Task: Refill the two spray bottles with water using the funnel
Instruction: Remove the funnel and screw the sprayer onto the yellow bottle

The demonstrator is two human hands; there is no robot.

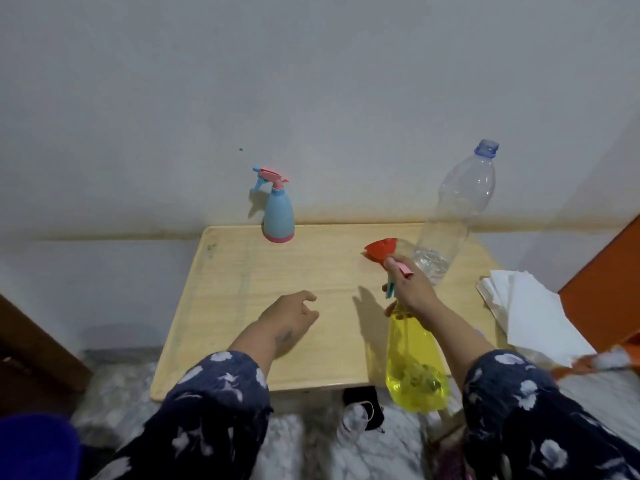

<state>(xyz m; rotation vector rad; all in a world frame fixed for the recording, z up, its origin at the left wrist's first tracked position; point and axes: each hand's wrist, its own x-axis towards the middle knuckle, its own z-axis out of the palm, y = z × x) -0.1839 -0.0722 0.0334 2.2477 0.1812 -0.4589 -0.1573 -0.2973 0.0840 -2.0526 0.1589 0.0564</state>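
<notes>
Right grip (408, 289) held the yellow sprayer (414, 362); left grip (291, 318) hovered loosely open. Behind the sprayer: funnel (379, 251), bottle (453, 216); tissues (533, 306) right.

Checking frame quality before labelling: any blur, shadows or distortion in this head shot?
Head view: wide-angle bend shows in the bowed far edge of the light wooden table; the right hand gripping the yellow spray bottle casts a hard shadow leftwards; the blue spray bottle is sharp; the lower corners are soft.

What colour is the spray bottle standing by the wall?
Light blue spray bottle, pink base and head; head view.
</notes>
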